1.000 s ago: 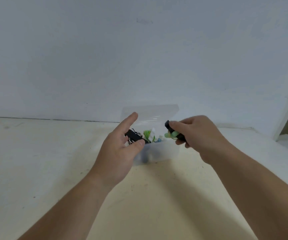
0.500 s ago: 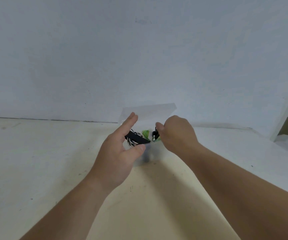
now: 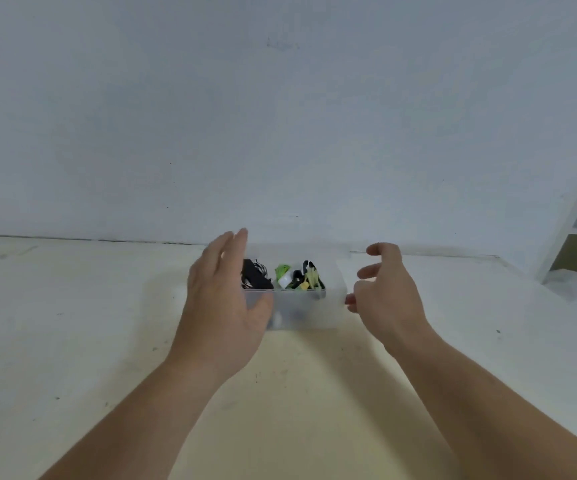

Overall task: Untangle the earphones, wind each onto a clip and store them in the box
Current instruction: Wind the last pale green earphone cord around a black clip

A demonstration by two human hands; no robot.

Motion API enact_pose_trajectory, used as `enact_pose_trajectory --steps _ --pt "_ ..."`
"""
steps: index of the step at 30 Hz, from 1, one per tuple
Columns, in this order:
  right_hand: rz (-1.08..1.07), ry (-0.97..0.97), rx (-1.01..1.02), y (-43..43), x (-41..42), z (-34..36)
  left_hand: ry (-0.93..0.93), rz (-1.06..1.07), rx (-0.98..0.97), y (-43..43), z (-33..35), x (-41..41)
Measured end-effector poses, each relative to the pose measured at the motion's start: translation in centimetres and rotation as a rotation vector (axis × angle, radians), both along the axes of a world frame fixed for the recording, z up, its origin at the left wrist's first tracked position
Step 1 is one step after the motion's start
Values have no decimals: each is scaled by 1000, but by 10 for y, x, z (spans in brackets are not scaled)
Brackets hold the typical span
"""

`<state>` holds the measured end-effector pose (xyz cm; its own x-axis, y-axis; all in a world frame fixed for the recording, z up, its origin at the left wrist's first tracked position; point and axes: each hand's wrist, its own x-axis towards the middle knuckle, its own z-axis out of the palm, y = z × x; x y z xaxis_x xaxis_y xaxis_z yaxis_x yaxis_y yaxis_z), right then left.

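Clear plastic box (image 3: 301, 311) on pale table (image 3: 72, 323), close to white wall (image 3: 280, 116). Inside box, side by side: black earphone bundle (image 3: 254, 277) at left end, green-and-white earphone bundle (image 3: 284, 277) in middle, black-and-green earphone bundle (image 3: 309, 279) right of middle.

Left hand (image 3: 223, 299) at left end of box, fingers straight and close together, thumb across front wall. Nothing gripped. Contact with box: not determinable.

Right hand (image 3: 384, 299) just beside right end of box, fingers spread and loosely curled. Nothing held. One fingertip at box's right front corner; contact not determinable.
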<state>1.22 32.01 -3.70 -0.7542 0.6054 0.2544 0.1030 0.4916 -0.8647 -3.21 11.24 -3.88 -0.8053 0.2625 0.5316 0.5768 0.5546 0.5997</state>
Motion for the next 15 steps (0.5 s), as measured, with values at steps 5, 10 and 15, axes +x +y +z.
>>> enact_pose_trajectory --steps 5,10,15 --pt "307 -97 591 -14 15 -3 -99 -80 -309 0 -12 -3" --pt "345 -274 785 -18 11 -10 -151 -129 -369 3 -14 -4" --pt "242 -295 720 -35 12 -16 -126 -119 -328 4 -22 -9"
